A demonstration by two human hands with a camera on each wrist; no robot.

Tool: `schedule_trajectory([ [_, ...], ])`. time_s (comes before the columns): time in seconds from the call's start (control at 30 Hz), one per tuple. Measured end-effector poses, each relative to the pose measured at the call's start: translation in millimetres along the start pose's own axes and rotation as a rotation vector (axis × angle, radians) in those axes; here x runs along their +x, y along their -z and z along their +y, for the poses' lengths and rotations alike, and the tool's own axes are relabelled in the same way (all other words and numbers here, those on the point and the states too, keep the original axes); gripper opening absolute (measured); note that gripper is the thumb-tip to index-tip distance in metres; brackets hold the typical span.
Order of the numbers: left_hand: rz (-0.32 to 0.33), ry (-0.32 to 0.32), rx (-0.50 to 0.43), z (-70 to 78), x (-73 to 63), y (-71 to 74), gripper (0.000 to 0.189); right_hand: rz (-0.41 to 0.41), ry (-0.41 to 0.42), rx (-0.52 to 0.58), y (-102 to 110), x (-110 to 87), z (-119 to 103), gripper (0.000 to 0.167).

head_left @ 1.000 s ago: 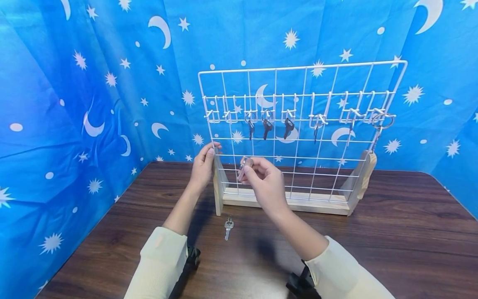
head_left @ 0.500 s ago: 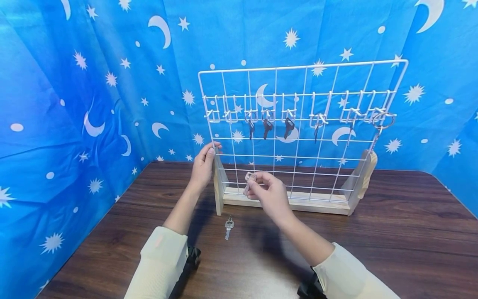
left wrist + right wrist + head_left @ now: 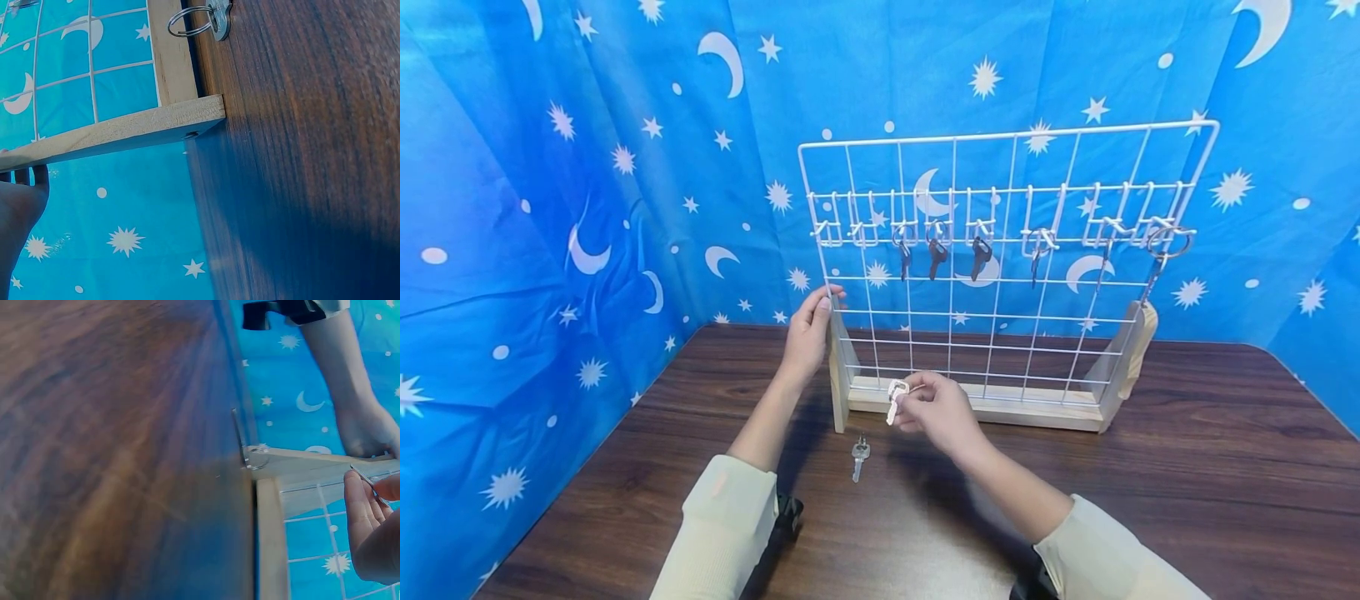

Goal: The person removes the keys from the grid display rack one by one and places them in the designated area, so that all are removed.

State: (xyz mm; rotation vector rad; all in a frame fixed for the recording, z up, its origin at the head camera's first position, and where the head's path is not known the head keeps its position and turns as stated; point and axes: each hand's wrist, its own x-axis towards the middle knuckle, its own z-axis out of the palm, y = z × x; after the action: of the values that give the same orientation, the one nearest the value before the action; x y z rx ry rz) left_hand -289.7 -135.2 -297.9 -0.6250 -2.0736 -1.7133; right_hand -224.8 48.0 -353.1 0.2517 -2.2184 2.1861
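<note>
A white wire grid rack (image 3: pixel 951 313) stands in a wooden frame on the dark table. My left hand (image 3: pixel 807 337) grips the rack's left wooden side (image 3: pixel 837 375); in the left wrist view its fingertips (image 3: pixel 40 178) reach the wood. My right hand (image 3: pixel 946 415) pinches a silver key (image 3: pixel 893 403) between thumb and fingers, low in front of the rack's wooden base. The right wrist view shows that key (image 3: pixel 364 476) edge-on. Another silver key (image 3: pixel 860 458) with a ring lies on the table near the rack's left foot.
White hooks line the grid's upper part. Several keys hang there, among them a dark key (image 3: pixel 981 257) and, at the far right, one on a large ring (image 3: pixel 1170 242). The two leftmost hooks (image 3: pixel 827 232) hold no key. A blue star-and-moon cloth (image 3: pixel 647 167) stands behind the table.
My right hand has lowered with its key, from in front of the grid down to the wooden base. The left hand stays on the rack's side.
</note>
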Motion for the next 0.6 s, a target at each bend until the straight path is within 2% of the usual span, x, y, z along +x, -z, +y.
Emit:
schedule_trajectory([
  [0.33,0.004,-0.001,-0.011,0.4,0.4,-0.6,0.032,-0.159,-0.153,-0.049,0.8,6.0,11.4,0.013],
  [0.47,0.007,0.001,-0.012,0.5,0.5,-0.8,0.032,-0.219,-0.185,-0.071,0.3,8.4,17.1,0.015],
  [0.6,0.009,-0.006,-0.014,0.4,0.6,-1.0,0.032,-0.244,-0.199,-0.125,-2.7,10.4,21.3,0.016],
])
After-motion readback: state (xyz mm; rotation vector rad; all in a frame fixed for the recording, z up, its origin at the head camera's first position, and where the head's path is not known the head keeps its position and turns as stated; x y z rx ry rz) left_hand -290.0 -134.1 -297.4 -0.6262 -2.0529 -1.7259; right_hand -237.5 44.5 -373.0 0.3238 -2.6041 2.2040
